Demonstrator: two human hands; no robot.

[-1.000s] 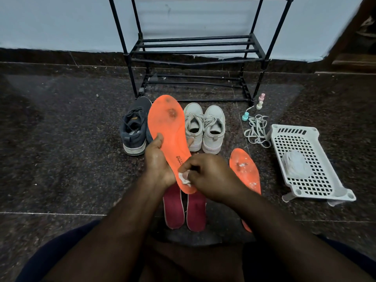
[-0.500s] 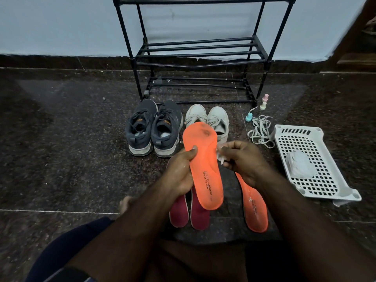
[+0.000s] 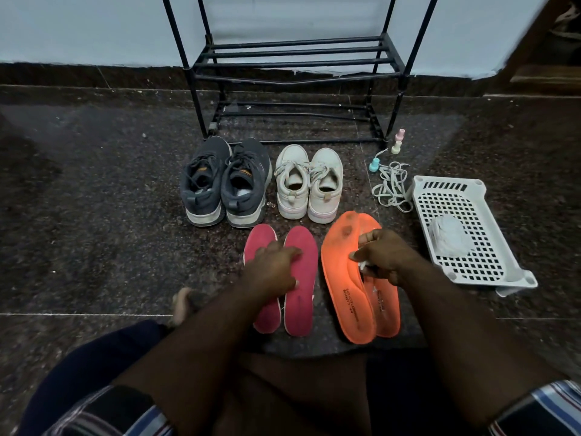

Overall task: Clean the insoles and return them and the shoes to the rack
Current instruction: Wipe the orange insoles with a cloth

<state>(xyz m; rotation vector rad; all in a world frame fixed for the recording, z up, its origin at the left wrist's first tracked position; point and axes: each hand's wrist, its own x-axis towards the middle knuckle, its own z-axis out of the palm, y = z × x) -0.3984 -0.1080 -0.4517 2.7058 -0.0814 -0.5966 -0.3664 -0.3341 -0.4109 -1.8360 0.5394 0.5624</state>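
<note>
— So, where are your hands right now?

— Your left hand [image 3: 273, 268] rests on the two pink insoles [image 3: 299, 278] lying side by side on the floor [image 3: 94, 215], fingers spread loosely across them; whether the thumb grips an edge, I cannot tell. Your right hand [image 3: 382, 258] is over the two orange insoles [image 3: 345, 278], which lie overlapped just right of the pink ones. Its fingers are curled around a small white wipe [image 3: 364, 265] and pinch it.

— And the shoes?

— Your dark grey pair [image 3: 226, 184] stands beyond the pink insoles, heels toward you, with the white pair [image 3: 309, 184] just beside it on the right. Both sit on the floor in front of the black rack [image 3: 295, 64], not on it.

— Anything else near you?

— Right of the orange insoles stands a white perforated basket [image 3: 490, 247] holding a pale bundle [image 3: 448, 236]. Between it and the rack lie loose white laces [image 3: 393, 187] and three small pastel pieces [image 3: 397, 143]; what they are, I cannot tell.
</note>
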